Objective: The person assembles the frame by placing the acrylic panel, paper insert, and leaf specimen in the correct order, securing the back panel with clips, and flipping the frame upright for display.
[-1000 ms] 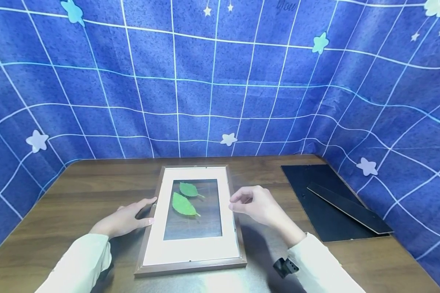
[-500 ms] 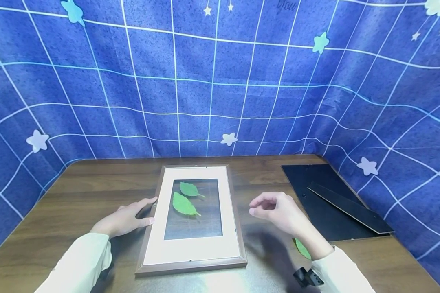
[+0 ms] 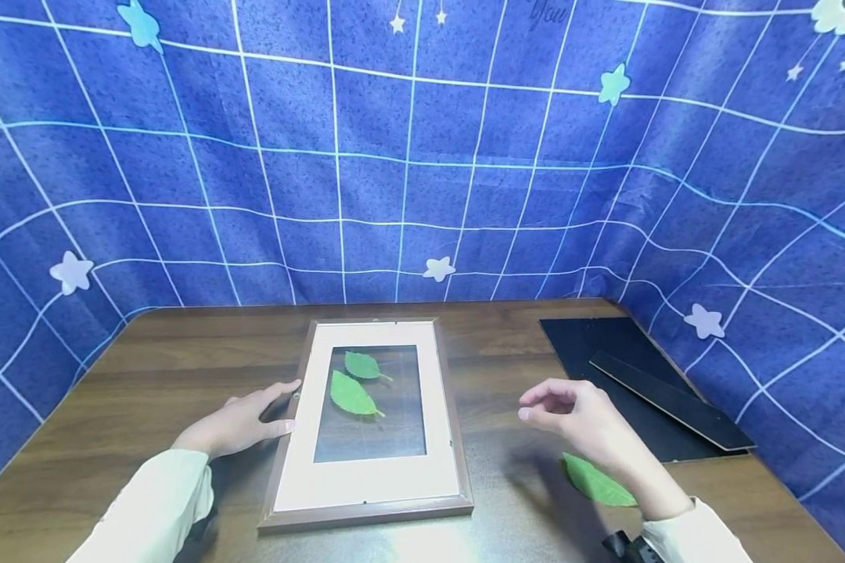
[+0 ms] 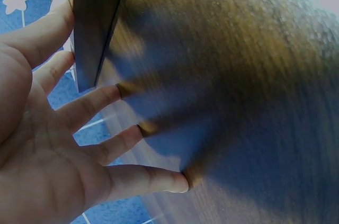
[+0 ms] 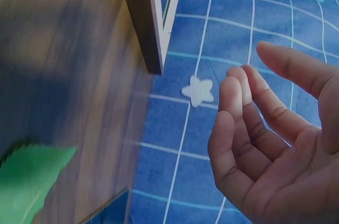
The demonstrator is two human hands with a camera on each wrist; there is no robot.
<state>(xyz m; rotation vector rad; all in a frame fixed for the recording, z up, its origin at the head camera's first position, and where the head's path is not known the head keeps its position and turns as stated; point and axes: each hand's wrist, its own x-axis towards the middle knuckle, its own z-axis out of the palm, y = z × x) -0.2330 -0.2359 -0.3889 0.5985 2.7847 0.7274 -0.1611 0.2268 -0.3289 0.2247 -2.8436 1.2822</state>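
A brown picture frame with a white mat lies on the table. Two green leaves, a larger one and a smaller one, lie in the mat's window, on the left side. My left hand touches the frame's left edge with thumb and index finger; in the left wrist view its other fingertips rest on the table, spread apart. To the right of the frame, my right hand hangs above the table, fingers loosely bent, holding nothing. Beneath it lies a third green leaf, partly covered by the wrist.
At the right, a black backing board lies flat on the wooden table. Its hinged-looking black stand lies slantwise across it. A blue cloth with white lines and stars hangs behind and at the sides.
My right hand has moved away from the frame's right edge, rightward to above the third leaf, which has come into sight. The left hand and the two leaves in the frame stay put.
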